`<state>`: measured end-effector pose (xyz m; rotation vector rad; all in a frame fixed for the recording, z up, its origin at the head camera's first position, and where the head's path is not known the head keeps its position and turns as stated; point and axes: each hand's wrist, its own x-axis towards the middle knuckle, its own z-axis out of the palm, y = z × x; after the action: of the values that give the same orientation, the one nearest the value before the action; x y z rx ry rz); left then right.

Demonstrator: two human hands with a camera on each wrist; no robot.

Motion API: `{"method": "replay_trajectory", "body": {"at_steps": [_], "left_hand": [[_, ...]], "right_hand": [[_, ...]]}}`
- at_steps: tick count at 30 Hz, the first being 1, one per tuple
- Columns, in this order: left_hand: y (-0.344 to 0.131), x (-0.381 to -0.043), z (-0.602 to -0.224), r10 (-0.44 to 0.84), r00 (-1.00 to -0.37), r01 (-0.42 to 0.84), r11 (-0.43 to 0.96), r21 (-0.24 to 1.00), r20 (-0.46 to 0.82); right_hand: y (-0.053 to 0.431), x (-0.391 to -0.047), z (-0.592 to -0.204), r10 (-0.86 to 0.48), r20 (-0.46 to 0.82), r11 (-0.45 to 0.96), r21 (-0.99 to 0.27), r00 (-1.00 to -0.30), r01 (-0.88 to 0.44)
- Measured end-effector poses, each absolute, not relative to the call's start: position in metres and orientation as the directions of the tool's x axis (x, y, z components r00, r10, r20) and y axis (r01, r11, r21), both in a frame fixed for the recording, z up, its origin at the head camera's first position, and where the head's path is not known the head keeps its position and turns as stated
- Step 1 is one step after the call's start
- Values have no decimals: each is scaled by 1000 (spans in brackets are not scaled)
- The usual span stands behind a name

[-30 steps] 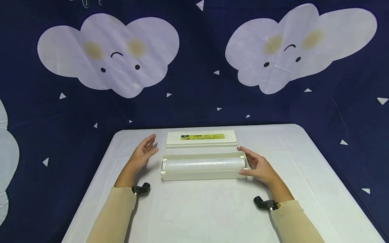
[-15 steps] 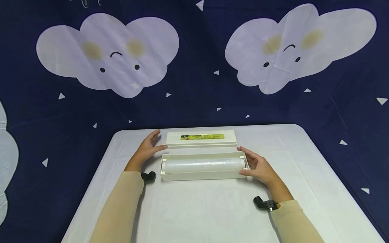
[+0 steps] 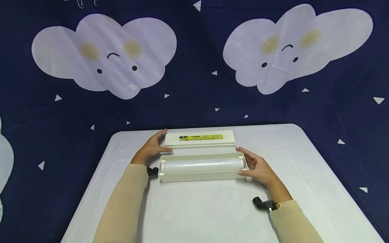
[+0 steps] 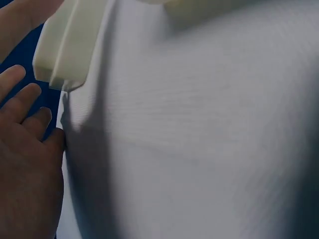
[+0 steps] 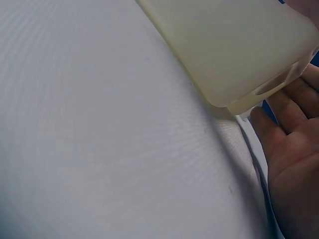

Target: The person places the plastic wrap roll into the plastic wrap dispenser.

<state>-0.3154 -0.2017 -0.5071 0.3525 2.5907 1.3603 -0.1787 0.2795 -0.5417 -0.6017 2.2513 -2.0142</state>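
A cream, open-topped plastic wrap box [image 3: 202, 177] stands on the white table, with a shiny roll of plastic wrap [image 3: 202, 165] lying inside it. My right hand [image 3: 259, 168] holds the box's right end, thumb at the front corner and fingers round the back corner. Behind the box lies its cream lid [image 3: 200, 144], which carries a yellow-green label [image 3: 201, 137]. Around the lid's left end is my left hand [image 3: 152, 147], fingers spread toward its back and thumb in front. In the left wrist view the lid's end [image 4: 75, 55] shows between thumb and fingers, apart from the palm.
A white cloth covers the table [image 3: 206, 212]; its back edge runs close behind the lid. A dark blue curtain [image 3: 194, 84] with clouds hangs beyond it. A narrow strip of table separates lid and box.
My left hand has moved right and slightly away from me, from left of the lid to around its left end. The right hand, box and lid have stayed put.
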Motion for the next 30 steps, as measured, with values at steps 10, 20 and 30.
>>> {"method": "replay_trajectory", "body": {"at_steps": [10,20,30], "left_hand": [[-198,-314,-518,256,-966,118,539,834,-29],[-193,-312,-521,271,-962,104,485,868,-37],[-191,-309,-519,244,-969,110,538,836,-30]], "right_hand": [[279,-179,-542,-333,212,65,-967,-919,-247],[279,-178,-543,-320,202,85,-967,-926,-240],[279,-178,-543,-325,215,61,-967,-921,-247]]}}
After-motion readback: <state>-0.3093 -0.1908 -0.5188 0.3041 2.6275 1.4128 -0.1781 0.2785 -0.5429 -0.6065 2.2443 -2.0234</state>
